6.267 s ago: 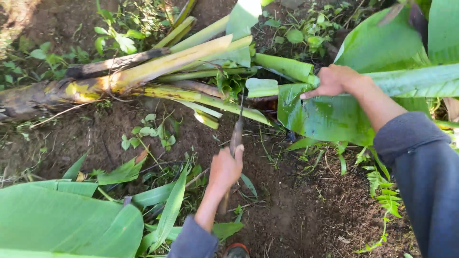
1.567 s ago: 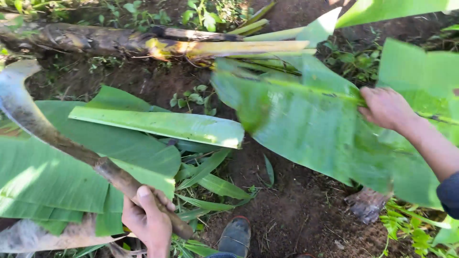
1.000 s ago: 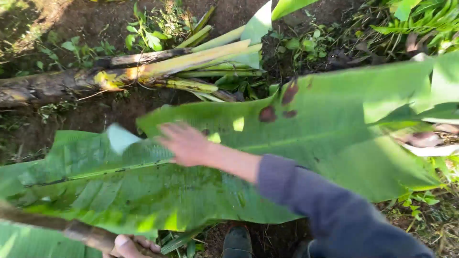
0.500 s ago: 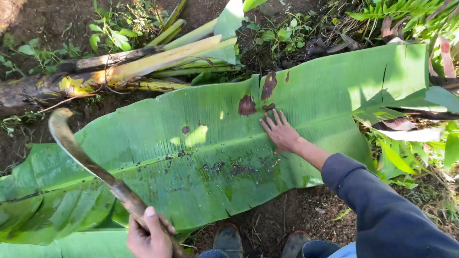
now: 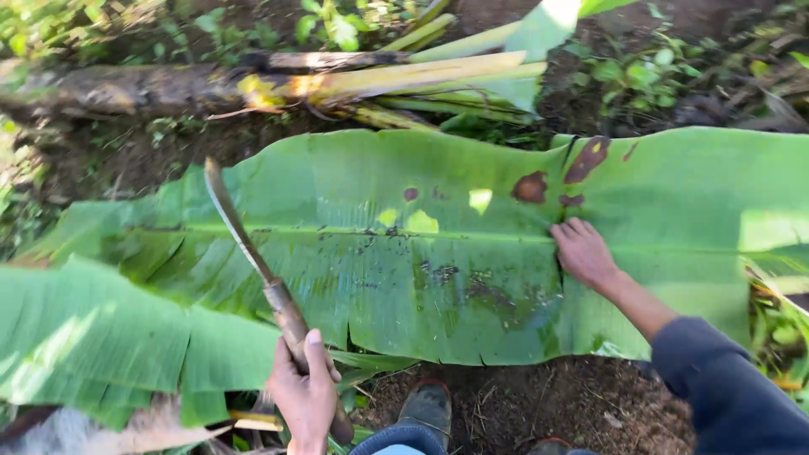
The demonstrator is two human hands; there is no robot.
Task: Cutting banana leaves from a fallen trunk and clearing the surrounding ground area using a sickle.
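Note:
A big green banana leaf (image 5: 404, 253) with brown spots lies flat across the dirt in front of me. My right hand (image 5: 583, 251) rests palm down on it, on the midrib right of centre, fingers together. My left hand (image 5: 305, 396) grips the wooden handle of a long curved knife (image 5: 244, 244). Its blade rises up and to the left over the leaf's left half.
A cut banana stem (image 5: 278, 84) lies on the ground behind the leaf. Another broad leaf (image 5: 93, 337) overlaps at lower left. My boots (image 5: 428, 409) stand on bare soil at the bottom. Weeds grow at the top and right edges.
The leaf was dragged over and laid flat. My right hand has settled on its midrib. The knife in my left hand has swung upright over the leaf.

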